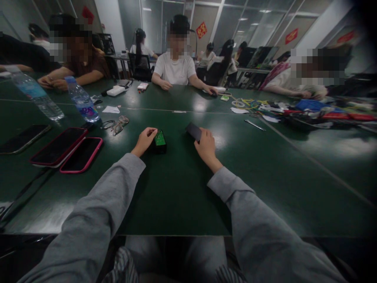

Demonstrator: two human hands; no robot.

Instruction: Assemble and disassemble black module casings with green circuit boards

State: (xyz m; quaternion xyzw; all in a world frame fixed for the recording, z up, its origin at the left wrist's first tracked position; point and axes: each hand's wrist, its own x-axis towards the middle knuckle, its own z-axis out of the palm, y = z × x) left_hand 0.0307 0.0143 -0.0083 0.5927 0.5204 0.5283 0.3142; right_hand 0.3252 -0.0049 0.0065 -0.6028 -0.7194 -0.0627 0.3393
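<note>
My left hand [145, 140] grips a small black box with a green circuit board on top [160, 140], which rests on the dark green table [176, 188]. My right hand [206, 147] holds a flat dark cover piece [193, 131] tilted up just above the table, a short way right of the box. Both of my arms wear grey sleeves.
Two phones in pink cases [69, 149] and a dark phone [22, 138] lie at left, behind them two water bottles [81, 100] and a pair of glasses [115, 125]. A metal tool [255, 125] and a heap of cables and parts [309, 110] lie at right. Several people sit across the table.
</note>
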